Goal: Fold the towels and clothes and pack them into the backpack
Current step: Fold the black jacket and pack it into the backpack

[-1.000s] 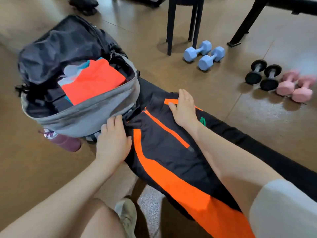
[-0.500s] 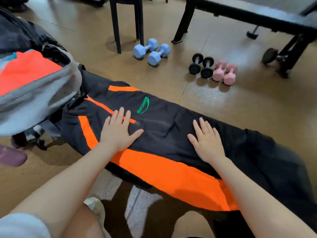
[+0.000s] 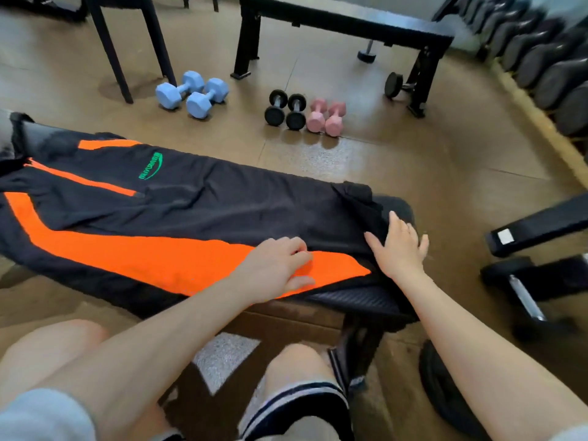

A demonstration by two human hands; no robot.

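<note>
Where bench ends: trousers point(image 3: 197, 214), apparently overhanging.

Left grip point(image 3: 280, 268) curls its fingers; right grip point(image 3: 399, 246) lies flat, fingers spread.
</note>
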